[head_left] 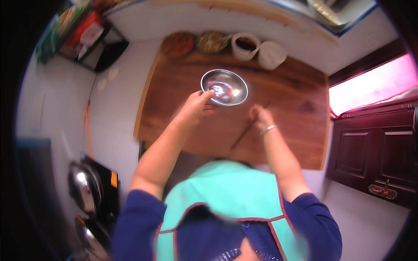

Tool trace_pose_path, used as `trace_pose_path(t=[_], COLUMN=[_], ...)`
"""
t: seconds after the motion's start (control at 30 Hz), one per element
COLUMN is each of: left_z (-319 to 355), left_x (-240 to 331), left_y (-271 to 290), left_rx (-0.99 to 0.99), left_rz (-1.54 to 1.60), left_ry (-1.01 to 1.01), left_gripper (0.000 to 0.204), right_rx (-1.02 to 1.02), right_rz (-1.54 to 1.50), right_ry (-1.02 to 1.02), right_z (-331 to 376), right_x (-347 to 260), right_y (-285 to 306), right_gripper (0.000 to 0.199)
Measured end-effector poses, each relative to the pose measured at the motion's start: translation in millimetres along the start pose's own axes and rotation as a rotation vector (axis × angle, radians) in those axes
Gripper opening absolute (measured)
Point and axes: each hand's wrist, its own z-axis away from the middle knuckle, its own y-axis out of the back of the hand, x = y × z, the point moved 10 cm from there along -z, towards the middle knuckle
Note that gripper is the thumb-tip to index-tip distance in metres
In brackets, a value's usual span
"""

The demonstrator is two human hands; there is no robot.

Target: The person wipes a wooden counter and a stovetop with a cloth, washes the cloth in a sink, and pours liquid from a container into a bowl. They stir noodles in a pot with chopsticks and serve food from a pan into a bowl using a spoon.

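hands: well apart; left hand point(197, 106) clamped on the near-left rim of a metal bowl point(230, 77), right hand point(262, 116) blurred, fingers seemingly closed round a dark stick point(243, 135).
metal bowl: over the worktop point(298, 132), between its middle and far edge; lifted or resting, cannot tell.
bowl handling: probably light, stiff, slick, hard to break; best pinched at the rim.
dark stick: slants toward the worktop's near edge; likely light and rigid.
far edge: white pot point(250, 54), round white piece point(272, 55).

Observed round, shiny metal bowl point(227, 86), mouth up, gripped at near-left rim; noted thin dark stick point(244, 132), held aslant, apart from bowl.
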Motion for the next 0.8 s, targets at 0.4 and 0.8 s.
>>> trace_pose_path(t=[0.4, 0.8], left_z=[73.2, 96.4], left_x=[-183.8, -213.1], left_y=[105.4, 122.2], left_rx=[0.091, 0.202], left_rz=[0.202, 0.467], left_ry=[0.02, -0.178], left_gripper=[0.031, 0.043], right_rx=[0.372, -0.347], right_rz=[0.771, 0.698], right_ry=[0.77, 0.167], right_z=[73.2, 221.0], right_x=[11.9, 208.4], right_y=[15.0, -108.9], right_gripper=[0.061, 0.02])
